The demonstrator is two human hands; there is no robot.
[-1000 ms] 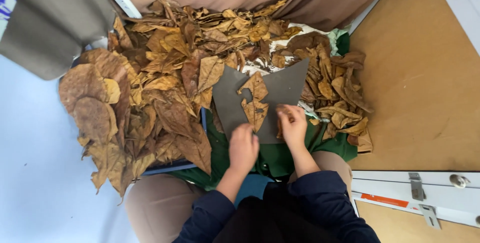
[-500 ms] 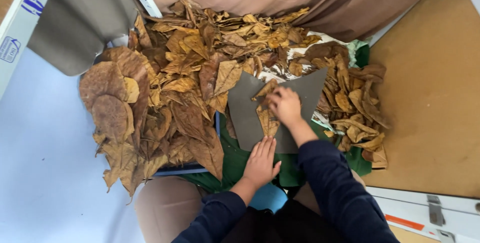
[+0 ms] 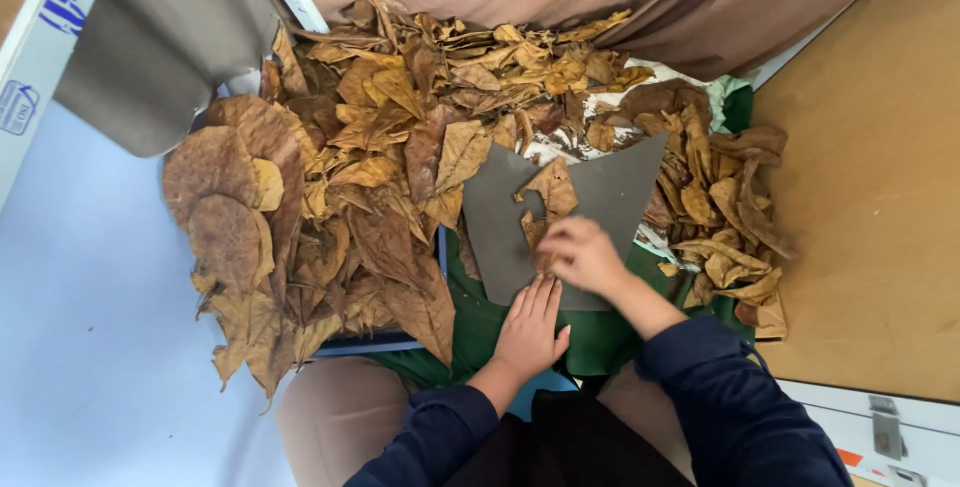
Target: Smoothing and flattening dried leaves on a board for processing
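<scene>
Brown, brittle leaves lie heaped far to the left of the grip, the broad flat ones stacked at the outer edge, smaller curled ones piled behind; a grey sheet of card or cloth droops over the upper left corner, well apart from the hands. Nearer in, a blue tray edge peeps from under the heap, and green cloth covers the lap below.

Left hand lies flat, fingers straight and together, its tips on the near edge of the grey board; it closes on nothing, and seems to pin the board so it does not slide on the lap. Just right of it, right hand is curled over the board, fingertips pinched on the lower end of a dry torn leaf that stretches away from the grip across the grey surface; the motion blur hides how tightly it is held. Beyond the board's right corner, more curled leaves spill onto the tan board floor, within easy reach of that hand.
</scene>
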